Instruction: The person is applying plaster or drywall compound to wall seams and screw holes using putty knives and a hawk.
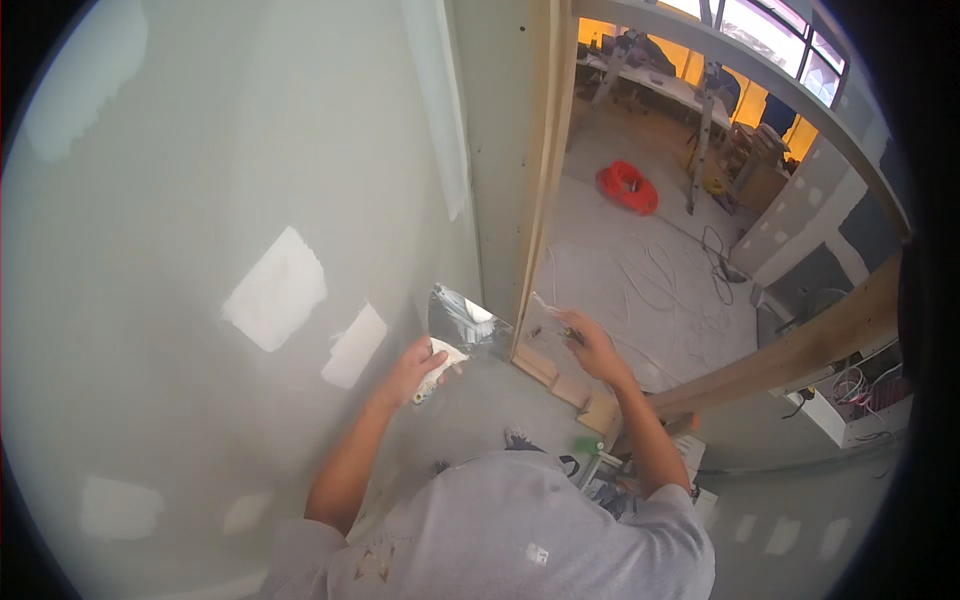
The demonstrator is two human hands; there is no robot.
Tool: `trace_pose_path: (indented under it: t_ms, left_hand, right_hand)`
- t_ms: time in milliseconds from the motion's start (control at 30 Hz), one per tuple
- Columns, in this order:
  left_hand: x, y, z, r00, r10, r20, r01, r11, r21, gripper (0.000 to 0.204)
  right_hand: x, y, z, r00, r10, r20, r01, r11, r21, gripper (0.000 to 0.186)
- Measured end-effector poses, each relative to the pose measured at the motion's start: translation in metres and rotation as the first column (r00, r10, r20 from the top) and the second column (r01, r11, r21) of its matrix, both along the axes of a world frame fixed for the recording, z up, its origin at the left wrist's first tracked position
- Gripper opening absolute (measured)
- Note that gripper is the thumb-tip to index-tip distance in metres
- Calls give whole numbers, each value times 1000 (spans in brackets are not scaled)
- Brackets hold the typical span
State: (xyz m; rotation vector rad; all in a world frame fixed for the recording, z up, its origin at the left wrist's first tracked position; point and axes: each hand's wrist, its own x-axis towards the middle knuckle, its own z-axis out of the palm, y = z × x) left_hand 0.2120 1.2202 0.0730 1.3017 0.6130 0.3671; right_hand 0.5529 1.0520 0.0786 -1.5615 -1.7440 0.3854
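My left hand (405, 368) is closed round the plaster-smeared handle of a wide filling knife. Its shiny broad blade (455, 315) carries white compound and is beside the wall corner. A smaller, slim filling knife (543, 302) sits in my right hand (592, 350), fingers wrapped round its dark handle, just right of the timber post. That tool's tip is small and hard to make out. Left of my hands, the grey-green plasterboard wall (180, 230) has white filler patches (278, 290) on it.
A timber post (545, 180) and low wooden blocks (567, 385) edge an opening. Beyond it lie a coiled red hose (627, 187), loose cables (660, 275) and a trestle table (665, 85). Right, a wooden beam (790, 350) crosses. Tools (610, 480) lie near my right elbow.
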Motion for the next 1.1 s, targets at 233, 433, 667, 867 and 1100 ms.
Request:
trace_pose_path:
  t_ms: [233,433,667,867,1100]
  left_hand:
    - [4,-7,7,987,145,-71,-47,681,731,28]
    - [14,1,32,982,136,-130,75,352,933,31]
    - [21,-8,37,967,135,-216,166,307,937,33]
    - [29,-9,40,975,132,-178,134,284,949,36]
    - [-18,9,-61,720,340,-606,354,571,741,49]
  right_hand:
    - [-55,-13,8,143,-195,-970,-411,880,-237,56]
    - [-42,4,22,107,-211,-972,-424,874,-236,58]
    - [-36,4,33,83,-122,-989,-477,866,-148,57]
    - [-36,3,46,41,-125,-991,-470,873,-129,57]
    - [-38,50,90,691,41,-722,-42,999,17,51]
